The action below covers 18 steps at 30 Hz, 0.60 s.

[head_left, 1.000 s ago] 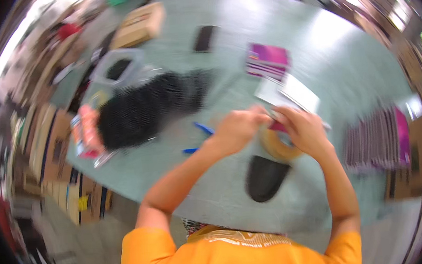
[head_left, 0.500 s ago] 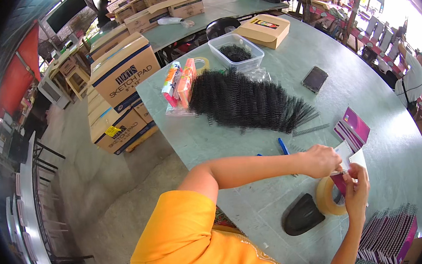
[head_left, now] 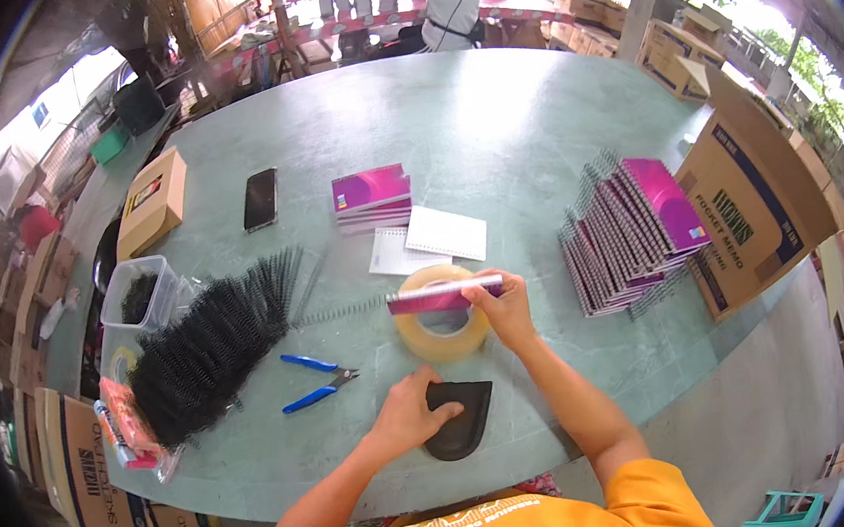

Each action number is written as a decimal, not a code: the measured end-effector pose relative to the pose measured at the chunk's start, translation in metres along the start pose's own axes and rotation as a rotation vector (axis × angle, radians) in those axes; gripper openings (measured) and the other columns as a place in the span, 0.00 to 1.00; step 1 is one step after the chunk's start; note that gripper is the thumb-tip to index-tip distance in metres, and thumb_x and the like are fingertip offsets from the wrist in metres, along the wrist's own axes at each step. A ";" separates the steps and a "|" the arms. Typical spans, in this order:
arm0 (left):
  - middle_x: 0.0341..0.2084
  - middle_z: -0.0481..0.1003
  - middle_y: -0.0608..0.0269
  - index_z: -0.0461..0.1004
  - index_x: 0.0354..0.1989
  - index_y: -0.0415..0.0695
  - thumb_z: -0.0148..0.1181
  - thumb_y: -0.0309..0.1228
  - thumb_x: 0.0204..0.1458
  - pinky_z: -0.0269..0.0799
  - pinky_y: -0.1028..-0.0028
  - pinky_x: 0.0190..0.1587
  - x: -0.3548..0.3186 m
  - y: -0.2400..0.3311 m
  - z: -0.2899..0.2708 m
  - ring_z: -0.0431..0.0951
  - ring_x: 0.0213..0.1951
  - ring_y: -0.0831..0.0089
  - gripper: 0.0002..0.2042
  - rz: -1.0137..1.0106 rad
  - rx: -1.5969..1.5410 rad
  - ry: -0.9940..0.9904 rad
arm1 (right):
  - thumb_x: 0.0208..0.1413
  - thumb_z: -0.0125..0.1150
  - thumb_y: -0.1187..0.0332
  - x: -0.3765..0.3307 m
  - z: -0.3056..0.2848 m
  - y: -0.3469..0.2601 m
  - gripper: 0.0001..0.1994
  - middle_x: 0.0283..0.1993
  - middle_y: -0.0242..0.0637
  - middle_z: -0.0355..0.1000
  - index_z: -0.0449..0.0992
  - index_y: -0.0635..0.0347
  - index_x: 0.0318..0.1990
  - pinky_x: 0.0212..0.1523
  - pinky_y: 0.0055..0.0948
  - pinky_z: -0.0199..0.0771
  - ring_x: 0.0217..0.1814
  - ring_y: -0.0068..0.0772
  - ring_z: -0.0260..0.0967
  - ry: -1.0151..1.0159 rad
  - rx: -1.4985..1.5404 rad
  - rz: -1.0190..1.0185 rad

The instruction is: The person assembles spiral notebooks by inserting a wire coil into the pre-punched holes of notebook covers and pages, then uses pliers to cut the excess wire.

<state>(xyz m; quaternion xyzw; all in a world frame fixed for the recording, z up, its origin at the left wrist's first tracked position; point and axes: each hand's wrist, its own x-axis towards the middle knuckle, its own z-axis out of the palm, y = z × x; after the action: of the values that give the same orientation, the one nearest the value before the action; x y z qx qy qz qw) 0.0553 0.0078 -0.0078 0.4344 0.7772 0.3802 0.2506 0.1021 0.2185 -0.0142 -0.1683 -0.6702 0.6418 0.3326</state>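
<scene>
My right hand [head_left: 507, 311] grips a small purple memo pad [head_left: 430, 299] by its right end, white page edge upward. A thin dark spiral coil [head_left: 346, 311] stretches leftward from the pad's left end; whether it is threaded into the holes I cannot tell. Behind and below the pad lies a wide roll of clear tape [head_left: 419, 339]. My left hand [head_left: 410, 415] is closed on the left edge of a black rounded pad-like piece [head_left: 464, 420], thumb on top. Blue-handled cutters [head_left: 317, 381] lie left of that hand.
A heap of black coils [head_left: 219, 351] covers the table's left side, near a clear tub [head_left: 134, 299]. Beyond my hands are stacked purple memo pads [head_left: 372, 189], loose white pages [head_left: 446, 231] and a phone [head_left: 260, 199]. Coiled memo pads [head_left: 630, 235] and an open carton [head_left: 748, 205] stand right.
The view has swung to the right. My left hand has left the memo pad and come down to the black piece, while my right hand keeps the pad.
</scene>
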 end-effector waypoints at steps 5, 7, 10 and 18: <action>0.27 0.73 0.52 0.68 0.33 0.40 0.68 0.33 0.41 0.71 0.71 0.36 0.002 0.033 -0.072 0.75 0.29 0.64 0.16 0.129 -0.010 0.322 | 0.46 0.69 0.72 -0.002 0.004 0.017 0.10 0.32 0.30 0.76 0.78 0.65 0.36 0.37 0.19 0.70 0.34 0.16 0.69 -0.002 0.104 0.044; 0.29 0.73 0.49 0.72 0.38 0.41 0.64 0.30 0.44 0.71 0.71 0.38 0.005 0.044 -0.105 0.76 0.32 0.63 0.13 0.207 -0.173 0.725 | 0.47 0.68 0.71 0.001 0.019 -0.003 0.10 0.31 0.30 0.76 0.78 0.65 0.36 0.36 0.19 0.69 0.34 0.16 0.68 -0.095 0.142 -0.061; 0.28 0.73 0.50 0.73 0.50 0.49 0.62 0.28 0.43 0.72 0.66 0.36 0.014 0.002 -0.096 0.76 0.30 0.59 0.21 0.265 0.470 0.112 | 0.48 0.68 0.70 0.005 0.023 -0.011 0.09 0.33 0.32 0.76 0.79 0.65 0.36 0.38 0.20 0.70 0.35 0.18 0.69 -0.187 -0.049 0.014; 0.26 0.71 0.55 0.73 0.51 0.50 0.58 0.23 0.47 0.69 0.67 0.33 0.011 0.003 -0.089 0.72 0.30 0.60 0.20 0.347 0.287 0.215 | 0.47 0.68 0.71 -0.004 0.019 -0.011 0.11 0.35 0.33 0.76 0.79 0.66 0.38 0.39 0.19 0.71 0.37 0.18 0.70 -0.269 0.012 0.111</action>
<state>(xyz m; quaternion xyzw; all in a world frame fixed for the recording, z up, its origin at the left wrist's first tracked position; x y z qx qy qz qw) -0.0123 -0.0150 0.0464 0.5497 0.7591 0.3473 0.0333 0.0947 0.2004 -0.0033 -0.1155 -0.6946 0.6800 0.2045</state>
